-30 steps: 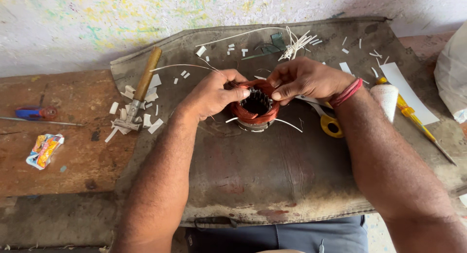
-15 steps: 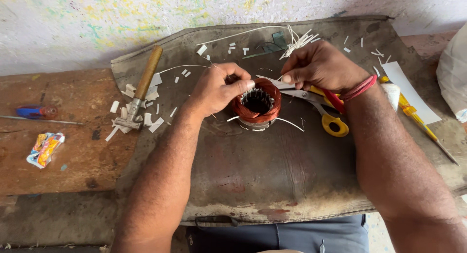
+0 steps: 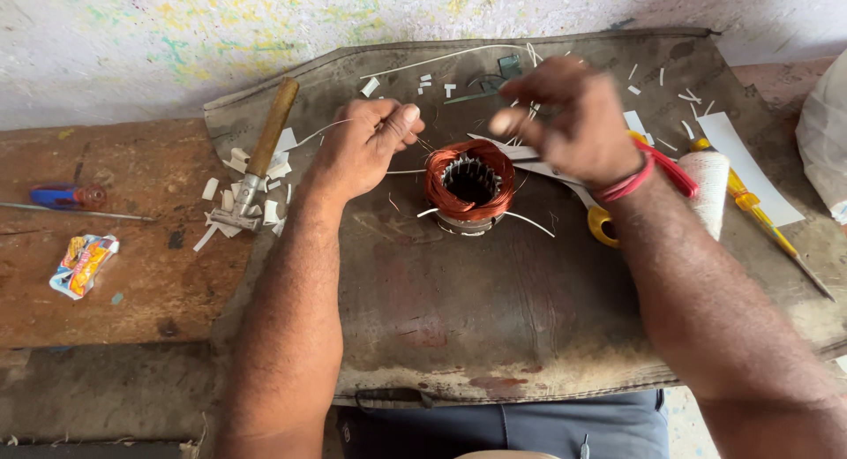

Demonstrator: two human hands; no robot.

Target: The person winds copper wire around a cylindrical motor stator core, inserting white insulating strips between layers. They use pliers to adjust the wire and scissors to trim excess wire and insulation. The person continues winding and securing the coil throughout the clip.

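At frame centre sits the copper-wound stator [image 3: 469,187], left hand [image 3: 363,146] pinching a thin white strip [image 3: 319,132] beside it, right hand [image 3: 569,116] blurred above, its grip unreadable.

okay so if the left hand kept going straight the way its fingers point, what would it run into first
Most likely the right hand. The left hand has its pinched fingers pointing right, just above the copper-wound stator, so it may pass over that and meet the blurred right hand beyond. Heights are hard to judge from one view.

A repair workshop: hammer [image 3: 265,150], screwdrivers [image 3: 66,199], copper-wound motor stator [image 3: 469,187].
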